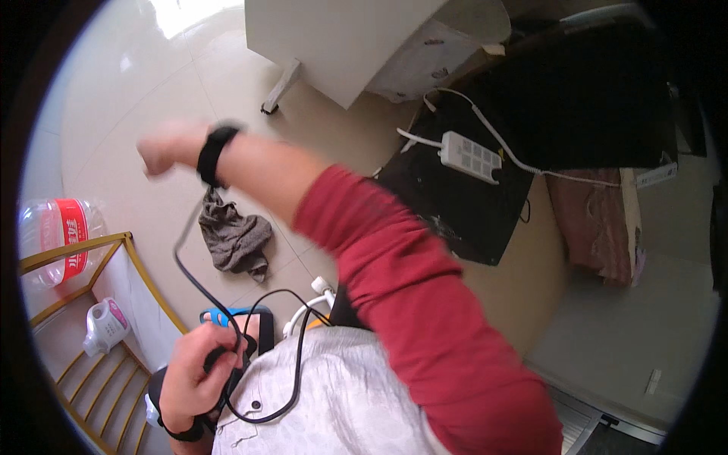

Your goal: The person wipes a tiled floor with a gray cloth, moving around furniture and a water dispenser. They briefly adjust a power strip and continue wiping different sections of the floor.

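Observation:
At the lower left, my left hand (pixel 196 369) closes on a black cable (pixel 196 281) and seems to have a dark object between thumb and fingers. One loop of the cable hangs over the light patterned cloth (pixel 335 392) on my front. My right hand (pixel 165 151), blurred, reaches across to the upper left with its fingers curled. A black band (pixel 215 153) circles that wrist. The cable runs up behind the wrist, and I cannot tell whether the fingers hold it. Below the wrist, a grey-brown rag (pixel 236 239) lies crumpled on the tiles.
A gold metal rack (pixel 153 287) at left holds a white detergent bottle (pixel 108 324); a large plastic water bottle (pixel 71 239) stands beside it. A white power strip (pixel 471 158) with its cord lies on a black panel (pixel 455 210). A white cabinet (pixel 324 45) is ahead. A blue slipper (pixel 227 314) is near my left hand.

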`<state>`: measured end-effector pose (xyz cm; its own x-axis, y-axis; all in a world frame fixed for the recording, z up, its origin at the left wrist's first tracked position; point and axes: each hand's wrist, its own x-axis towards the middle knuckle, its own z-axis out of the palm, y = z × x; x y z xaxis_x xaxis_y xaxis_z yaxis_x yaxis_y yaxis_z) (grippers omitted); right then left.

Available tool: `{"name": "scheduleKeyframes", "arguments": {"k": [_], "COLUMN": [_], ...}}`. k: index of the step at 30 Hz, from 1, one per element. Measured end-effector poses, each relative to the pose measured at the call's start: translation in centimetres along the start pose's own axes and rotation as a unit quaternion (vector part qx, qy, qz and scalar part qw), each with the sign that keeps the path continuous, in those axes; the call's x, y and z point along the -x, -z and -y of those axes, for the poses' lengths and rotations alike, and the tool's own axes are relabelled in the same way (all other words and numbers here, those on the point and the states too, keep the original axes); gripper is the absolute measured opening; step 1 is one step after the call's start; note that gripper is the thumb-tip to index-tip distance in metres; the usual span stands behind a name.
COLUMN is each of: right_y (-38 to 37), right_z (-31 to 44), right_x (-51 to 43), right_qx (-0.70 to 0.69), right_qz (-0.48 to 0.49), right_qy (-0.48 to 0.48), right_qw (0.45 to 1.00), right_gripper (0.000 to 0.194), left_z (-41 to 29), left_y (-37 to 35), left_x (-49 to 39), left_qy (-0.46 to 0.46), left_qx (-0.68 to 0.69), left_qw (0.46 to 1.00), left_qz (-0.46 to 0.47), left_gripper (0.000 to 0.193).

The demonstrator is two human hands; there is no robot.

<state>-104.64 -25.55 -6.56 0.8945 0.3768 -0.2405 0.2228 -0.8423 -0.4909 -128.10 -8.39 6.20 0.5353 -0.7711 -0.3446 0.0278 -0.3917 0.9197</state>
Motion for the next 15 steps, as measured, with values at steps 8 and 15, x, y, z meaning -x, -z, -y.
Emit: {"name": "scheduleKeyframes", "arguments": {"k": [8, 15], "right_y": [13.8, -22.8], "right_z": [-13.7, -5.8], "right_x": [43.3, 71.0], "right_qx": [-0.204, -0.425], "right_qz": [-0.277, 0.369], "right_qy": [-0.06, -0.402], "right_qw": [0.937, 0.722], "right_gripper": [0.041, 0.053], "left_z": [-3.7, -7.3], "left_y": [-2.9, -8.0], "left_x": [-1.3, -5.1], "left_qy": [-0.081, -0.142], "left_qx": [-0.028, -0.107], "left_qw": [0.995, 0.947], "left_qz": [0.057, 0.266], "left_gripper": [0.016, 0.025]}}
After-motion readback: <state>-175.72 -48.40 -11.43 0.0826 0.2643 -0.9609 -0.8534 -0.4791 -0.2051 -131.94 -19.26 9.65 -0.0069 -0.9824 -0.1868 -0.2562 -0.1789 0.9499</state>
